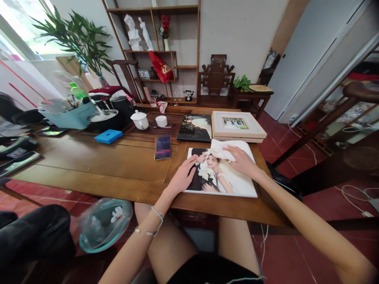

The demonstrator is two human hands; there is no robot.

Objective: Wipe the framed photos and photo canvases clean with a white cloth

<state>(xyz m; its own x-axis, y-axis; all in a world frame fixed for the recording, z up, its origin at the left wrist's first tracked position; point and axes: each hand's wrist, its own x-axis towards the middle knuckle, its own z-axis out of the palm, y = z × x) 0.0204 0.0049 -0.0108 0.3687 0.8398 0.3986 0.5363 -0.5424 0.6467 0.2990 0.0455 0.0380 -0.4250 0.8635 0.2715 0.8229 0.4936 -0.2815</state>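
A wedding photo panel lies flat at the table's front edge, showing a couple and a white bouquet. My left hand rests on its left side, fingers stretched out and holding nothing. Over the panel's upper right, my right hand presses on a folded white cloth, fingers bent over it. Part of the cloth is hidden under that hand. Just behind the panel are a dark photo album and a pale pink box with a framed picture.
A phone lies left of the panel. Farther left are a blue sponge-like block, a white lidded cup, a small white cup and a light blue bin. A lined waste basket stands below the table.
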